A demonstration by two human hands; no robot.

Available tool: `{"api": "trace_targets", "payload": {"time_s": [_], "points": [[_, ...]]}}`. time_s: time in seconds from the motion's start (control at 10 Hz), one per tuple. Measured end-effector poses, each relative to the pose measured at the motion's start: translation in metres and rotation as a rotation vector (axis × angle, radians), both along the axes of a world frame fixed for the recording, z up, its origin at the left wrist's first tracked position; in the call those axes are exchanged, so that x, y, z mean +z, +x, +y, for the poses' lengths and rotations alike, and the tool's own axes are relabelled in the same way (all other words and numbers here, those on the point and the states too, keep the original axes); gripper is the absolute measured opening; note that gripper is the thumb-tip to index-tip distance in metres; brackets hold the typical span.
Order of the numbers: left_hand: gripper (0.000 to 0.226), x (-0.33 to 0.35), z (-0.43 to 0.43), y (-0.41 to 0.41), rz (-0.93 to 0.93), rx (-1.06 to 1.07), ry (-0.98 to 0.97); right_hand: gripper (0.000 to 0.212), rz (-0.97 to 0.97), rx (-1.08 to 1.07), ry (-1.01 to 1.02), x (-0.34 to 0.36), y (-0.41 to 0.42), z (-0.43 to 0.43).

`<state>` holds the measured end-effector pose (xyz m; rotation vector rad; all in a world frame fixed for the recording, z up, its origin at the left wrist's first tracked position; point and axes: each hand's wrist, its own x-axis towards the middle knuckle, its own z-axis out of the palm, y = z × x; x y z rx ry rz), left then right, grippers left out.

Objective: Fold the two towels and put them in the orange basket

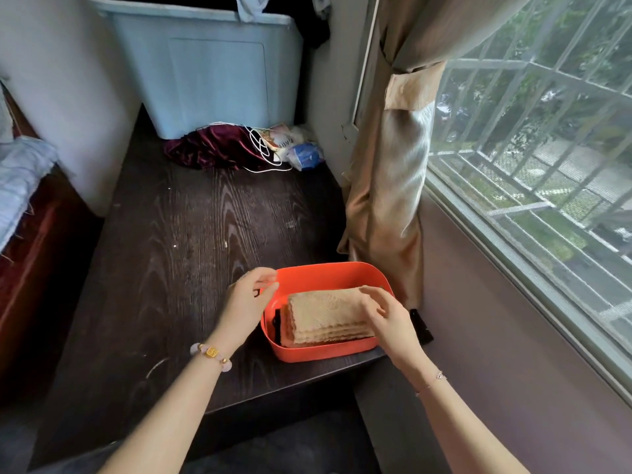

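The orange basket (pixel 328 273) stands on the dark wooden table (pixel 178 254) near its front right corner. Inside it lies a folded beige towel (pixel 325 314), its layered edge toward me, on top of something orange-pink and a dark item at the basket's left. My left hand (pixel 248 302) hovers at the basket's left rim, fingers loosely curled, holding nothing. My right hand (pixel 386 316) is over the towel's right end, fingers relaxed and spread, just above or barely touching it. A second separate towel cannot be made out.
A pale blue storage bin (pixel 205 70) stands at the table's far end, with a maroon cloth (pixel 208 148), white cable (pixel 263 148) and plastic bags (pixel 301 152) in front. A tan curtain (pixel 386 165) hangs right of the basket beside the window (pixel 547 148).
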<state>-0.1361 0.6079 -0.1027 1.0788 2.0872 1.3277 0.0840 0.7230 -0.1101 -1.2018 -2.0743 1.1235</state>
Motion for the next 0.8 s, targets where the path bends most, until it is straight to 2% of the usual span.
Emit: {"api": "trace_targets", "payload": {"time_s": [0.1,0.3,0.5,0.8], "points": [[0.013,0.011,-0.001,0.007,-0.191,0.010,0.080,0.016,0.143,-0.081,-0.096,0.011,-0.009,-0.012],[0.018,0.025,0.004,0.021,-0.307,-0.037,0.117,0.014,0.406,-0.247,-0.319,0.022,-0.022,-0.032],[0.021,0.043,-0.007,0.037,-0.318,-0.108,0.146,0.018,0.456,-0.308,-0.391,0.032,-0.016,-0.061],[0.021,0.048,-0.064,0.066,-0.422,-0.054,0.196,0.022,0.521,-0.315,-0.403,0.064,-0.004,-0.122]]}}
